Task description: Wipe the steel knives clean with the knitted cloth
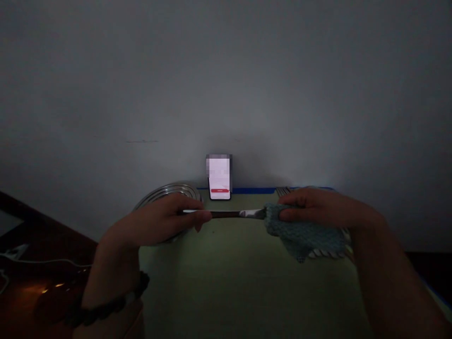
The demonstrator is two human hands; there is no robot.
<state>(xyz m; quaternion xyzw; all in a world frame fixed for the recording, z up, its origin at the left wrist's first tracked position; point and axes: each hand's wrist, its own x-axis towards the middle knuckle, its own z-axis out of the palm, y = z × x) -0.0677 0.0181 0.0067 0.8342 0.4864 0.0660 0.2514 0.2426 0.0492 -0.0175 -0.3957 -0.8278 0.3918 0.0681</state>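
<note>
A knife (226, 214) with a dark handle and shiny metal ends is held level in front of me, above the table. The fingers of my left hand (169, 216) are closed around its handle end. My right hand (314, 207) pinches a grey-blue knitted cloth (307, 235) around the other end, so the tip is hidden. The rest of the cloth hangs below my right fingers. Fork tines (282, 191) show just behind my right hand. Pale, curved utensil ends (325, 254) stick out beneath the cloth, too dim to name.
A lit phone (219, 181) leans against the grey wall (226, 84) at the table's back edge. Behind my left hand sits a ringed, shiny metal dish (169, 190). The pale green table (243, 282) has a blue edge. A white cable (63, 260) runs at lower left.
</note>
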